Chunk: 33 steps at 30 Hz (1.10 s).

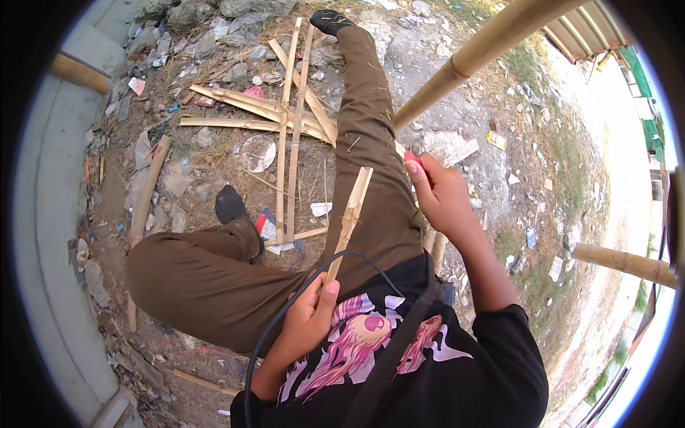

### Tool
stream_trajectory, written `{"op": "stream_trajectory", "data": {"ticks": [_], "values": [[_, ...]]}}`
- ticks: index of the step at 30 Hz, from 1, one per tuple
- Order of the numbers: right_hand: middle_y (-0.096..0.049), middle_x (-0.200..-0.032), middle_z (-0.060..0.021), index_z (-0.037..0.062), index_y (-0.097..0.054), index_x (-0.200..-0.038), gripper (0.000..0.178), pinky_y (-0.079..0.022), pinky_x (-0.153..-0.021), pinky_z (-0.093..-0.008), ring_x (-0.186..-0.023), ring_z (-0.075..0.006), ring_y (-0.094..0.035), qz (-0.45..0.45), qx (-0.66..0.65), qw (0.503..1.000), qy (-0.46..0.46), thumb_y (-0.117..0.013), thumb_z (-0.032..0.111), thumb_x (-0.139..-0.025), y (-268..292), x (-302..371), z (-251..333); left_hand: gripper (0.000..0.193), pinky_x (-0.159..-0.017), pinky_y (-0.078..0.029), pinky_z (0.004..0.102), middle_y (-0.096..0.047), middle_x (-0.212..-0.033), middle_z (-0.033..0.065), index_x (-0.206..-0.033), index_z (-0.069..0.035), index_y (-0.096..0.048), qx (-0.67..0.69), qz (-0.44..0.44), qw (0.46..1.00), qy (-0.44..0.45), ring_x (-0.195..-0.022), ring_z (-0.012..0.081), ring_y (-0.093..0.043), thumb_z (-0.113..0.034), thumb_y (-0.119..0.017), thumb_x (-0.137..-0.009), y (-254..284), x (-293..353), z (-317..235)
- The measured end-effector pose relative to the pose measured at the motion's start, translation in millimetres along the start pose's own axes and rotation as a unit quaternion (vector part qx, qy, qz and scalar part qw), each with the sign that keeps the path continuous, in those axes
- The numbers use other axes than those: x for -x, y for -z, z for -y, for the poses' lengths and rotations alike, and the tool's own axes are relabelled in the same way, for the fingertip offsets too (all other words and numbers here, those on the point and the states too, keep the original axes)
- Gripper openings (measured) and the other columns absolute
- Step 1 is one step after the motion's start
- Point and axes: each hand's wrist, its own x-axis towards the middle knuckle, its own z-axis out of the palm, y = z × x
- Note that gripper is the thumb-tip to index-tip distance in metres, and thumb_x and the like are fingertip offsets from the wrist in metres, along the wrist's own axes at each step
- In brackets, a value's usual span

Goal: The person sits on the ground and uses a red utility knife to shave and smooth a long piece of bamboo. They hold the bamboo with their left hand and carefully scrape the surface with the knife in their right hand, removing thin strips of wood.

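My left hand [308,319] is closed round the lower end of a split bamboo strip [348,225], which slants up across my lap. Frayed fibres stand out along the strip's edge. Off to the right, my right hand [442,194] grips a red-handled knife [411,160]; most of it is hidden by my fingers and the trouser leg, and only a pale bit shows past the handle. The knife and the strip are apart. Thin shavings cling to my brown trousers [364,107]. A dark cable [275,324] loops over my left wrist and lap.
Several split bamboo strips [295,153] lie crossed on the littered ground beyond my lap. A thick bamboo pole [457,70] slants at the upper right, another pole [624,265] juts in at the right. Rubble [207,36] lies at the back, a grey wall [57,214] at the left.
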Motion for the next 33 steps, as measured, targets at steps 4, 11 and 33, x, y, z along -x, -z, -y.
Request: {"op": "stream_trajectory", "data": {"ticks": [4,11,33], "values": [[-0.057,-0.059,-0.0183,0.0069,-0.059,-0.089,0.035,-0.045,-0.052,-0.0475,-0.057,-0.041,-0.062,0.081,-0.045,0.994,0.051,-0.059,0.04,-0.102,-16,30,21,0.027,-0.055,-0.032,0.0226,-0.049,-0.066,-0.006,-0.1,-0.002,-0.057,-0.038,-0.007,0.999,-0.005,-0.062,0.0002,-0.04,-0.027,-0.054,-0.108,1,-2,2],[-0.054,-0.058,-0.0157,0.007,-0.058,-0.087,0.032,-0.042,-0.049,-0.0441,-0.053,-0.0372,-0.059,0.084,-0.054,0.988,0.115,-0.063,0.036,-0.1,-25,38,32,0.026,-0.055,-0.032,0.022,-0.048,-0.067,-0.0066,-0.1,-0.002,-0.056,0.005,0.004,1.0,0.004,-0.062,0.0003,-0.039,-0.027,-0.053,-0.108,4,0,6],[-0.056,-0.061,-0.0159,0.0055,-0.057,-0.094,0.028,-0.044,-0.052,-0.0432,-0.056,-0.0378,-0.061,0.084,-0.135,0.981,0.113,-0.059,0.032,-0.102,-23,15,28,0.037,-0.061,-0.04,0.0219,-0.052,-0.074,0.0008,-0.123,0.001,-0.06,-0.015,0.004,1.0,0.02,-0.063,0.0058,-0.045,-0.027,-0.04,-0.112,19,12,-18]]}}
